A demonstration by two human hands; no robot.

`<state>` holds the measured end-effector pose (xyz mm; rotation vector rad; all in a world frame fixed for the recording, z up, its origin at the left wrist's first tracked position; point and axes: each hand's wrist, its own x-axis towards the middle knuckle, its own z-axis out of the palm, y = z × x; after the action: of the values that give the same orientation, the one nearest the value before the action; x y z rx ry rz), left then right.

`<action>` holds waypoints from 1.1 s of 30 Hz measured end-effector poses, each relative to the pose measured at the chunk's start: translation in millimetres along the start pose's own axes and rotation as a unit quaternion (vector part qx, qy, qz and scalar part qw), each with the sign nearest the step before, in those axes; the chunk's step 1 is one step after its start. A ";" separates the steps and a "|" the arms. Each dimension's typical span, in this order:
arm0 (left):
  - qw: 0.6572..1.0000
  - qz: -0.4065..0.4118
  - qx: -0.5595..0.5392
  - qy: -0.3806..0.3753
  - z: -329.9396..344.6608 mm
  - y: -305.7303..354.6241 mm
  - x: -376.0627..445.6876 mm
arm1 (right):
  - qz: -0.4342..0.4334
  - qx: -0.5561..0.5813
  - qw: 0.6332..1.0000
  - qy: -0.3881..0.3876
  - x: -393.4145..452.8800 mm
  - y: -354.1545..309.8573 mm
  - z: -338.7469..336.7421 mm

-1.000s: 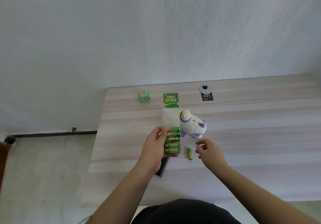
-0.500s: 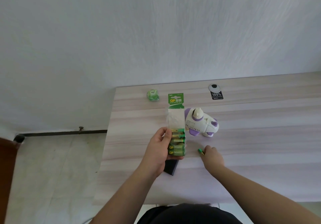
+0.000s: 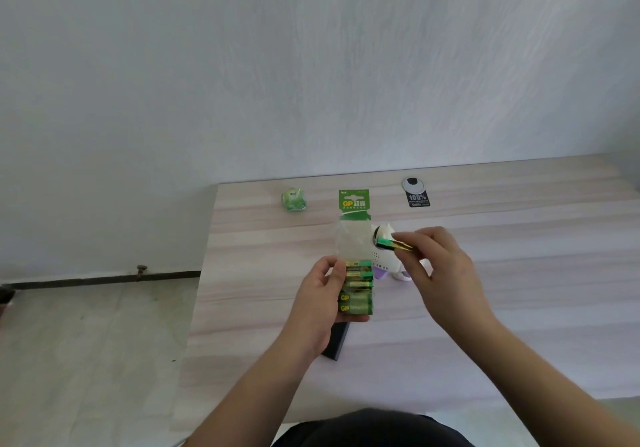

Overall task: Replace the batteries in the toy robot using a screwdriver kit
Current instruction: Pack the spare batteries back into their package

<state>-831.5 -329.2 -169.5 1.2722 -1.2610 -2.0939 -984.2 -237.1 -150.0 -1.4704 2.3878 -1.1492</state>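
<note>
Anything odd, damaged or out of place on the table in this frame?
Nothing is spilled or visibly broken. The battery pack in the left hand has its clear upper part empty. The right hand pinches a loose battery above the toy robot, which lies partly hidden behind both.

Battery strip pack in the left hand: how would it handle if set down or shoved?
The battery pack looks bottom-heavy: cells fill only its lower part, gripped by the left hand. The emptied clear upper section probably flops. Laid flat, the wrapped cells likely slide rather than roll.
</note>
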 end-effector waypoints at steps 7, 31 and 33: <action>1.000 0.008 -0.006 -0.018 16.6 3.2 -3.4 | 0.035 0.061 0.997 -0.001 -3.2 1.7 -6.9; 1.000 -0.004 -0.006 -0.027 63.8 3.5 2.4 | 0.107 0.137 0.983 -0.056 6.3 24.4 -14.5; 1.000 -0.006 -0.002 -0.027 66.3 2.0 3.5 | 0.159 0.198 0.965 -0.070 6.8 22.0 -15.3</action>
<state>-889.7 -299.8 -157.3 1.2310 -1.2738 -2.1519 -1010.6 -228.9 -151.5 -0.9673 2.0464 -1.2913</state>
